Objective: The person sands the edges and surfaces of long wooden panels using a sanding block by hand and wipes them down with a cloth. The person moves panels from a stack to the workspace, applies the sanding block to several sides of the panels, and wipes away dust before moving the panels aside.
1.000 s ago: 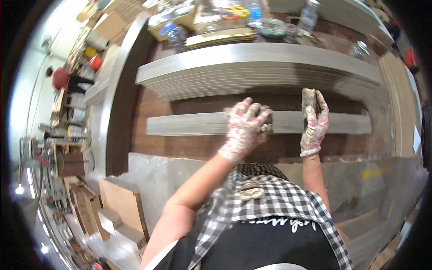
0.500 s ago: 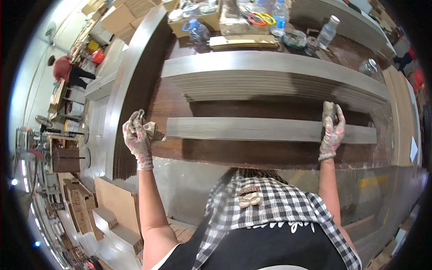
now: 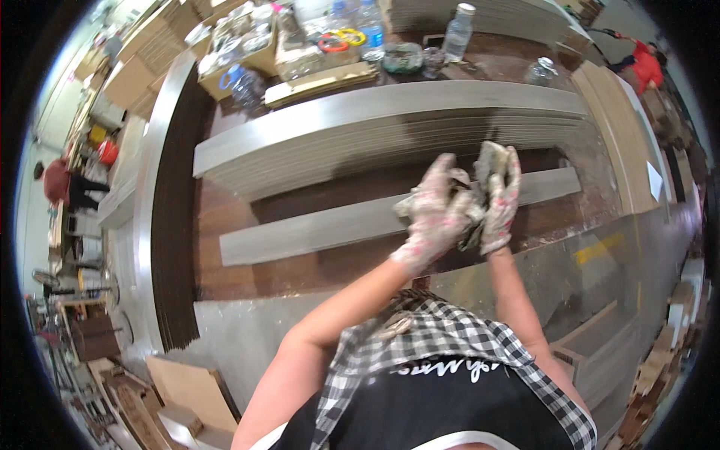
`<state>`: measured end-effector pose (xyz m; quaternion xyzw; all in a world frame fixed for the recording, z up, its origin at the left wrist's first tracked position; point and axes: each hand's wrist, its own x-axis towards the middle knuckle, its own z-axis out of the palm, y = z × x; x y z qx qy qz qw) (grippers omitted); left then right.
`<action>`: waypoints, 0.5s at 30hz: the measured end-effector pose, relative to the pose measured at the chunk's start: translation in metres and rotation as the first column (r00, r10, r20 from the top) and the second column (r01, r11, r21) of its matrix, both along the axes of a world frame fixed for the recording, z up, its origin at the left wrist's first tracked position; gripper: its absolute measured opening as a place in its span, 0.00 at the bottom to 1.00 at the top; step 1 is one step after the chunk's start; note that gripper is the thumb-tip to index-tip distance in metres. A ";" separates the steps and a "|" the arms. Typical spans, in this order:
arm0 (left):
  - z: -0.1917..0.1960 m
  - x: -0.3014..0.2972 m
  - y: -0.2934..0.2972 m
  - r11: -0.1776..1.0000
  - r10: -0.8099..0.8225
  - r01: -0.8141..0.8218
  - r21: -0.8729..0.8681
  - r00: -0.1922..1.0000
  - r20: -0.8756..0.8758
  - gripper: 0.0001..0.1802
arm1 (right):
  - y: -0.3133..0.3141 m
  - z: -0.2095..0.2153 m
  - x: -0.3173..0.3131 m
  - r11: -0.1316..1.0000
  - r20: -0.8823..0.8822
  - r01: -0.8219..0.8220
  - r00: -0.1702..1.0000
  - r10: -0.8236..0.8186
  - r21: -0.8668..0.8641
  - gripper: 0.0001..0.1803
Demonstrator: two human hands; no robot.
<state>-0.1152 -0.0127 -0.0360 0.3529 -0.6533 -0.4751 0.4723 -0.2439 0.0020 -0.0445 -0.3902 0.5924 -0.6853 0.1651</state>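
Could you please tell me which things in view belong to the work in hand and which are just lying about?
Seemingly part of the work:
left hand with a crumpled cloth
right hand with a greyish block
long grey board beneath the hands

Seemingly just lying about:
red-and-yellow scissors
white-capped clear bottle
blue-handled jug

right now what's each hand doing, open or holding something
Left hand: closed on a crumpled rag.
Right hand: holding a grey block-like piece.

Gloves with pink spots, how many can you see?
2. One is on the person's left hand; the other is on the right hand, close beside it, over the narrow gray board. More could be hidden in the clutter.
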 end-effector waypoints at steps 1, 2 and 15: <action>0.002 0.013 0.002 0.989 0.045 -0.014 0.147 0.977 -0.209 0.33 | 0.006 0.007 0.012 0.989 -0.006 -0.138 0.990 0.138 -0.060 0.33; -0.001 0.037 -0.003 0.991 0.121 -0.124 -0.058 0.991 -0.057 0.30 | 0.006 0.010 0.030 0.974 0.173 -0.206 0.960 0.220 -0.094 0.33; -0.046 0.126 -0.027 0.877 0.403 -0.003 -0.480 0.547 0.734 0.12 | 0.019 -0.076 -0.151 0.894 -0.765 0.422 0.623 -0.166 0.150 0.39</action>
